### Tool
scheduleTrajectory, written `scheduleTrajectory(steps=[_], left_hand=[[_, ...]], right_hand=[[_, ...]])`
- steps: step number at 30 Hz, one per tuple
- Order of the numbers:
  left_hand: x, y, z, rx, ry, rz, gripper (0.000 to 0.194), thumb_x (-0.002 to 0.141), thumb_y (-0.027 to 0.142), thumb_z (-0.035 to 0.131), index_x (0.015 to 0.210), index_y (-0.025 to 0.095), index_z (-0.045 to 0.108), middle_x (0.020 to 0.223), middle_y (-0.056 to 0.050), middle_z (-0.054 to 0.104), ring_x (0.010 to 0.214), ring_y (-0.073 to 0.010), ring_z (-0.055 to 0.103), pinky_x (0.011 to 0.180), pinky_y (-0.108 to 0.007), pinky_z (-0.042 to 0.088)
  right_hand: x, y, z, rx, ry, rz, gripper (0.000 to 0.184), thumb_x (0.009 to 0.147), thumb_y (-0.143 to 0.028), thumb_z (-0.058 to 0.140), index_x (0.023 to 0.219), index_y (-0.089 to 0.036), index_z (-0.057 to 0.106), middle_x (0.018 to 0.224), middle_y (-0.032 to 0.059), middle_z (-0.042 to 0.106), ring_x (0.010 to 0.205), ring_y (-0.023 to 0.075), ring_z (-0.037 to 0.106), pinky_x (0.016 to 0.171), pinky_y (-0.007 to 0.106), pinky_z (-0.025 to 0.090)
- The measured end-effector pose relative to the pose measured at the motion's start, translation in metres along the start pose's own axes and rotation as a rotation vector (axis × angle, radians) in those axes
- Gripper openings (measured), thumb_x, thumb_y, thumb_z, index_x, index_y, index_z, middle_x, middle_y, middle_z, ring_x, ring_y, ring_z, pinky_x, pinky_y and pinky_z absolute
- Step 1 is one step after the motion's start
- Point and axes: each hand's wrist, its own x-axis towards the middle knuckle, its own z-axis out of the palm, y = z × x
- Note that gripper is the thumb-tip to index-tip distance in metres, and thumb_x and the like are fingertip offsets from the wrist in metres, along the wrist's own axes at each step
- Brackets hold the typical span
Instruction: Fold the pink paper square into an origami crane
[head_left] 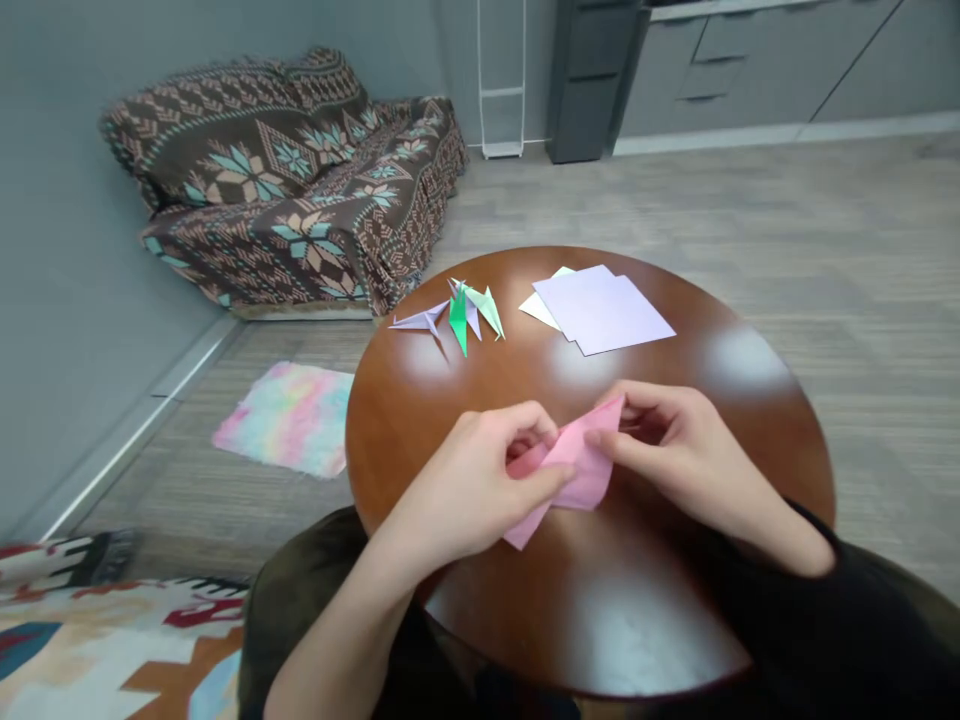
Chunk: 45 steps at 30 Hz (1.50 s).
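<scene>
A partly folded sheet of pink origami paper (586, 470) is held up over the near middle of the round table. My left hand (504, 478) pinches its left side, thumb on the front face and fingers curled behind. At the upper right corner my right hand (667, 440) grips the paper between thumb and fingers. One flap points down and left below my left thumb. The far fingers of both hands are partly hidden by the paper.
On the round brown table (757, 440) lie several folded paper cranes (459, 315) at the back left. A stack of lilac paper sheets (607, 310) lies at the back right. Beyond stand a patterned sofa (300, 200) and grey cabinets (735, 70); a pastel rug (292, 420) is on the floor.
</scene>
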Motion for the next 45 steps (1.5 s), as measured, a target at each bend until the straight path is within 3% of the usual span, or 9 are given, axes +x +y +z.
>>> scheduleTrajectory(steps=[7, 17, 25, 29, 36, 45], left_hand=[[0.004, -0.004, -0.002, -0.150, 0.040, 0.035, 0.015, 0.087, 0.027, 0.072, 0.076, 0.018, 0.074, 0.072, -0.005, 0.074, 0.066, -0.0176, 0.066, 0.058, -0.024, 0.048], [0.004, 0.007, -0.005, -0.316, 0.146, -0.007, 0.021, 0.076, 0.021, 0.082, 0.064, 0.017, 0.066, 0.063, -0.003, 0.069, 0.056, -0.0149, 0.062, 0.047, -0.019, 0.040], [0.004, 0.006, -0.005, -0.442, 0.141, 0.047, 0.006, 0.078, 0.016, 0.080, 0.082, 0.020, 0.077, 0.065, -0.005, 0.074, 0.056, -0.0181, 0.067, 0.047, -0.020, 0.043], [0.004, 0.005, -0.005, -0.405, 0.126, 0.064, 0.006, 0.079, 0.014, 0.078, 0.078, 0.019, 0.081, 0.069, -0.007, 0.076, 0.060, -0.0194, 0.070, 0.051, -0.022, 0.048], [0.005, 0.000, -0.008, -0.346, 0.095, 0.078, 0.008, 0.081, 0.017, 0.076, 0.085, 0.020, 0.082, 0.069, -0.006, 0.075, 0.060, -0.0193, 0.070, 0.048, -0.021, 0.049], [0.005, 0.000, -0.008, -0.262, 0.111, 0.082, 0.006, 0.082, 0.020, 0.075, 0.079, 0.020, 0.080, 0.070, -0.006, 0.076, 0.062, -0.0199, 0.070, 0.051, -0.022, 0.049]], right_hand=[[-0.002, -0.001, 0.005, 0.069, -0.022, -0.032, 0.005, 0.083, -0.018, 0.081, 0.080, -0.020, 0.078, 0.078, -0.0006, 0.074, 0.069, 0.0128, 0.065, 0.060, 0.019, 0.050], [-0.007, 0.001, 0.010, 0.167, 0.092, -0.045, 0.005, 0.080, -0.023, 0.088, 0.081, -0.024, 0.084, 0.080, 0.0012, 0.080, 0.072, 0.0163, 0.072, 0.064, 0.021, 0.056], [-0.009, 0.002, 0.014, 0.174, 0.150, -0.009, 0.011, 0.080, -0.032, 0.088, 0.081, -0.022, 0.083, 0.081, 0.0039, 0.080, 0.070, 0.0177, 0.070, 0.062, 0.025, 0.057], [-0.009, 0.007, 0.013, 0.211, 0.151, 0.032, 0.013, 0.079, -0.034, 0.089, 0.082, -0.023, 0.084, 0.081, 0.0041, 0.080, 0.070, 0.0180, 0.069, 0.062, 0.026, 0.055], [-0.008, 0.011, 0.012, 0.195, 0.179, 0.033, 0.019, 0.079, -0.035, 0.089, 0.072, -0.020, 0.080, 0.065, 0.0013, 0.070, 0.060, 0.0138, 0.056, 0.053, 0.025, 0.043], [-0.006, 0.010, 0.012, 0.203, 0.182, 0.030, 0.022, 0.078, -0.036, 0.089, 0.069, -0.019, 0.079, 0.062, 0.0006, 0.068, 0.058, 0.0128, 0.054, 0.053, 0.025, 0.043]])
